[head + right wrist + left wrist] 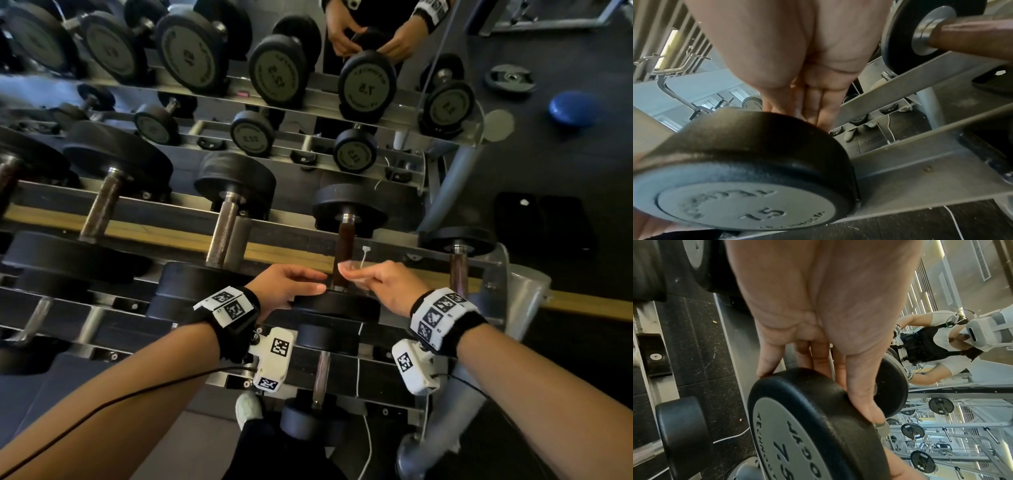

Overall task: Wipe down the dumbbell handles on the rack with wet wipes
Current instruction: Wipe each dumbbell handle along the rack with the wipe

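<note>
A dumbbell with a dark brown handle point(346, 251) lies on the rack's upper tier point(274, 253), its near black head point(337, 305) towards me. My left hand point(291, 284) rests on that head, marked 7.5 point(797, 426), with fairly straight fingers point(861, 394) laid over the rim. My right hand point(375, 281) is just right of the handle's near end and pinches a thin pale wet wipe point(345, 266) at the fingertips. In the right wrist view the fingers point(818, 104) reach past the head point(756, 146) and the wipe is hidden.
More dumbbells point(226, 219) lie left and right point(459, 260) on the same tier, others on the tier below point(322, 370). A mirror behind repeats the rack and my hands point(363, 37). A blue ball point(572, 108) and a weight plate point(509, 78) lie on the floor.
</note>
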### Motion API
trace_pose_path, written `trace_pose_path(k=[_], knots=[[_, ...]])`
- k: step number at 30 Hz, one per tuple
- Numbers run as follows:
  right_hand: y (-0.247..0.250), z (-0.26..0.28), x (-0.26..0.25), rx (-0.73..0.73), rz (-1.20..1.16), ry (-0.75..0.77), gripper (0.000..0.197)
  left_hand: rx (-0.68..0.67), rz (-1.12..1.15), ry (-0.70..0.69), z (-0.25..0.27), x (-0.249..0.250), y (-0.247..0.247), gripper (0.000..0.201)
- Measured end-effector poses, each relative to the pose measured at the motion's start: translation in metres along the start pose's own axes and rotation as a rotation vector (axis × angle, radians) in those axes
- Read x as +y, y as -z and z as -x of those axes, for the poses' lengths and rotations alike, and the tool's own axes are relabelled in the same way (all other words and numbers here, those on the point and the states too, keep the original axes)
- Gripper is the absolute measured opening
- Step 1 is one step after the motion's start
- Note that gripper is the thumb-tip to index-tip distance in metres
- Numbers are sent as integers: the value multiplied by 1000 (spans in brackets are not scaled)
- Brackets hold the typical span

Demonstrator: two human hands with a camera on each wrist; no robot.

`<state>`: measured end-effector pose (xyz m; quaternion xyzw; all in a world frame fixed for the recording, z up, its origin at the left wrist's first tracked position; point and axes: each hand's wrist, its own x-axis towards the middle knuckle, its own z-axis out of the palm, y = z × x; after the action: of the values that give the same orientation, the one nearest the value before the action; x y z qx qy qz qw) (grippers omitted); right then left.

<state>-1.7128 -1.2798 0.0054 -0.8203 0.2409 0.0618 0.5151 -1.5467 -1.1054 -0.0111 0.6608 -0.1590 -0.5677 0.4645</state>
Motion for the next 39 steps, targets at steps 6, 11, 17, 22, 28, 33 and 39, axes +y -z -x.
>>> trace_pose_path(k=[6,11,17,22,28,33,39], knots=[[14,-2,4,-23,3,-48,34,-71,-80,20,3,7,2,14],[27,-21,5,487,-87,-63,34,-66,-84,-15,2,0,3,13],[3,-26,-3,222,-82,-65,27,-29,-37,-114,4,-14,3,14],[-9,-5,0,95,-82,-87,38,-44,-31,-126,2,-16,5,17],[-12,11,-2,-2,24,-137,21,-35,-49,-91,-7,-16,5,26],[10,9,-12,130,160,-97,31,86,-14,-137,-4,-22,-3,8],[33,-20,-51,291,416,179,37,281,-23,-255,8,-38,-18,8]])
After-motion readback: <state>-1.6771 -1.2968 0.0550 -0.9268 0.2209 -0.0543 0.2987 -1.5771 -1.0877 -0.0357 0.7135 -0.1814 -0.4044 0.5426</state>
